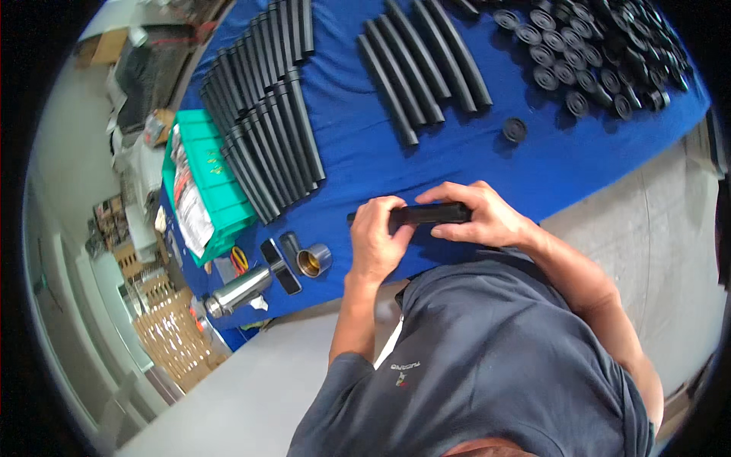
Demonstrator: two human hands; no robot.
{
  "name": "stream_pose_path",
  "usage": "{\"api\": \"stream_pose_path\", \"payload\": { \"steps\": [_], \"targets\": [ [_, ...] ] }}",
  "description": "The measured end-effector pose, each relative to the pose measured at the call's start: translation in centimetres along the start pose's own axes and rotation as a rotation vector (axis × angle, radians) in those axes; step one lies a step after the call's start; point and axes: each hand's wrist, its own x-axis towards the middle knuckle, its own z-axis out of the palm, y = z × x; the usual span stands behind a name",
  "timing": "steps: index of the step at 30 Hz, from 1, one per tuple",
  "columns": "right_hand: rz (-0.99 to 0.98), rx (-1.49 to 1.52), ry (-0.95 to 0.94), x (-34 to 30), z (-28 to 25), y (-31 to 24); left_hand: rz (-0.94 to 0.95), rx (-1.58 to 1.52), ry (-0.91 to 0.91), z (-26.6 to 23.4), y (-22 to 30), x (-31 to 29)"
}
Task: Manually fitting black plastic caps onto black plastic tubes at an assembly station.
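Note:
A short black tube (pixel 434 214) lies level between my two hands, just above the near edge of the blue-covered table. My left hand (pixel 378 238) is closed round its left part, the thumb pressed against the side. At the other end my right hand (pixel 485 216) grips it between the fingers above and the thumb below. Fingers hide part of the tube, so I cannot tell whether a cap sits in its end. One round black cap (pixel 515 129) stands alone on the cloth beyond my right hand.
Long black tubes (pixel 426 61) lie in rows farther back, with more tubes (pixel 278 141) at the left. Black caps (pixel 586 46) are heaped far right. Left of me are a green crate (pixel 228 190), a phone (pixel 281 266), a metal cup (pixel 314 260) and a steel flask (pixel 242 292).

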Motion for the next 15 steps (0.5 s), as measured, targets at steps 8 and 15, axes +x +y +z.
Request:
{"api": "stream_pose_path", "payload": {
  "steps": [8,15],
  "targets": [
    [-0.045,0.194,-0.123,-0.1,-0.4,1.2,-0.286,-0.487,-0.337,-2.3,-0.3,0.1],
    [-0.038,0.231,-0.162,-0.4,-0.1,1.7,-0.16,-0.537,-0.51,-3.4,-1.4,0.1]
  ]
}}
